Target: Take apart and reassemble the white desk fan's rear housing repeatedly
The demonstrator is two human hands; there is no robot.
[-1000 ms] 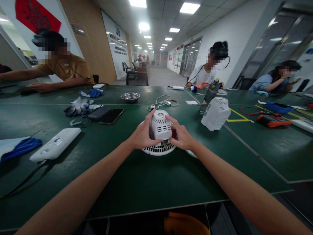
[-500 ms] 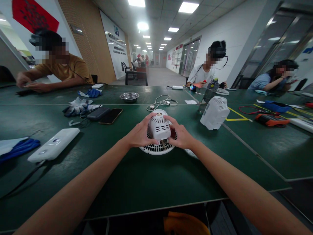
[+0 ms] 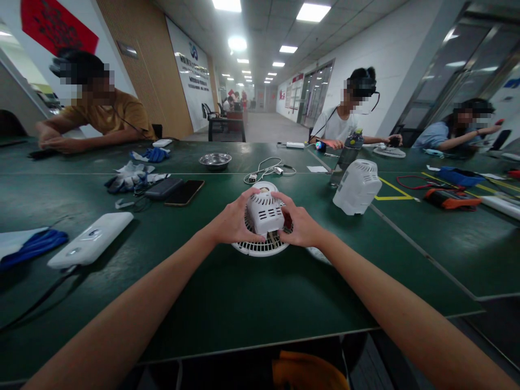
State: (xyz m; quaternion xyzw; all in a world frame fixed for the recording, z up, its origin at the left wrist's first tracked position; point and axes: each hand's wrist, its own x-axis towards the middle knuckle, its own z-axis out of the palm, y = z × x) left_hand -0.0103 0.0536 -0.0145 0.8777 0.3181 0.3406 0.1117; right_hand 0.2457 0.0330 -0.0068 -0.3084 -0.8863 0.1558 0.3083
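A white slotted plastic housing [image 3: 268, 215], apparently a small fan's motor cover, sits over a round white fan grille [image 3: 260, 249] on the green table. My left hand [image 3: 235, 221] grips the housing's left side, thumb at its lower front edge and fingers at the top. On the opposite side my right hand [image 3: 303, 223] grips it in the same way. Between the thumbs, part of the inner works shows below the housing. A dark red part is partly visible by my right fingers. Under my right wrist lies a white piece [image 3: 319, 254], mostly hidden.
A larger white casing [image 3: 357, 187] and a water bottle [image 3: 347, 157] stand to the right. Beyond my hands lie a white cable [image 3: 270, 170] and a metal bowl [image 3: 215, 160]. Leftward are a phone [image 3: 184, 193] and a white power bank [image 3: 91, 240]. Co-workers sit around the table.
My hands and the housing stay almost where they were. Across the table, a co-worker's hand and a round white grille have shifted right. The person at far right has stretched out an arm.
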